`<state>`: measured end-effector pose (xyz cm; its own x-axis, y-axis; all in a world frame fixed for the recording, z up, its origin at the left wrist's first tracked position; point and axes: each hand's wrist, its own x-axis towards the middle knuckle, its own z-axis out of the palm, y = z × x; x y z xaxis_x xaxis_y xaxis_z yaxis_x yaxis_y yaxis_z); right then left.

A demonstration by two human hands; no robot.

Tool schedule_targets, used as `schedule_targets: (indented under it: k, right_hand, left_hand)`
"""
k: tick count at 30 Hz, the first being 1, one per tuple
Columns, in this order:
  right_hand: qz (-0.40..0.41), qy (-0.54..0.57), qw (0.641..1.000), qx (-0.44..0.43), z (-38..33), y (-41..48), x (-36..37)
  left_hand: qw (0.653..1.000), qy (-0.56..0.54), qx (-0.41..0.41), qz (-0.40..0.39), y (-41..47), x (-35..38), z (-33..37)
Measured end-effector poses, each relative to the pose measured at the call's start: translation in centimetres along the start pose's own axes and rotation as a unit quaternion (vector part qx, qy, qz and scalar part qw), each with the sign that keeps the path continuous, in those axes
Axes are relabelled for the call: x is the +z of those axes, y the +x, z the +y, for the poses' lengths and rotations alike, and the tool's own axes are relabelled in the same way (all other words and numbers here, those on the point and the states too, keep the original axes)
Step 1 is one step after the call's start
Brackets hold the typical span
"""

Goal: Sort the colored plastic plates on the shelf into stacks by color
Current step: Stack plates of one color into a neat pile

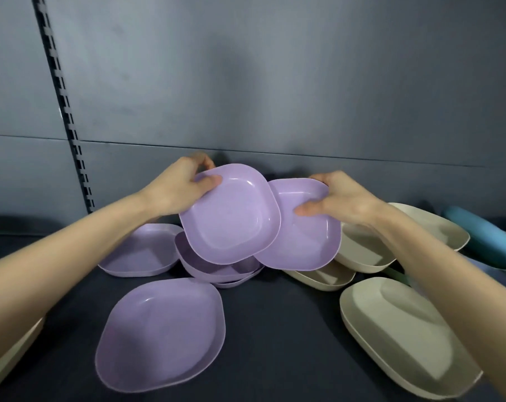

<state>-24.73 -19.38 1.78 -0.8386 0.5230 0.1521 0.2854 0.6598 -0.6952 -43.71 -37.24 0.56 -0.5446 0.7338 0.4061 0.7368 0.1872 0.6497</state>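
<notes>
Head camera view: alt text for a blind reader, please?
Left hand and right hand each hold a purple plate over a shelf, left plate overlapping right plate. More purple plates lie below, beige plates at right.

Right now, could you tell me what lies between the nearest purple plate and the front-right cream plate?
Only bare dark shelf separates the nearest purple plate from the front-right cream plate, as the head view shows.

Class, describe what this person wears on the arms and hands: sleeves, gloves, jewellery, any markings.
The left hand and the right hand are bare, with no gloves. No ring, watch or bracelet shows. Neither forearm has a sleeve, right to the picture's edge. No markings are visible.
</notes>
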Motion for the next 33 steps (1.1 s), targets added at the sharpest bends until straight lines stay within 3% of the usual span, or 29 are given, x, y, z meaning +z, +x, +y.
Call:
schedule_targets:
  k: [10,18,24,33]
  right_hand:
    - [0.123,0.095,0.987,-0.043,-3.1,-6.1,1.6]
    - [0.144,0.149,0.974,-0.086,-5.9,-13.5,3.9]
    - [0.142,0.218,0.962,-0.08,-8.1,-18.1,7.8]
    - [0.117,0.229,0.96,-0.106,-15.3,-19.6,15.3]
  left_hand:
    - [0.989,-0.14,-0.04,0.015,-8.0,-3.5,3.5]
    - [0.975,-0.2,-0.087,0.032,-17.8,-6.1,5.6]
    - [0.968,-0.213,-0.09,0.101,-25.4,-8.4,5.1]
    - [0.963,-0.11,-0.113,0.218,-33.5,-16.5,1.6]
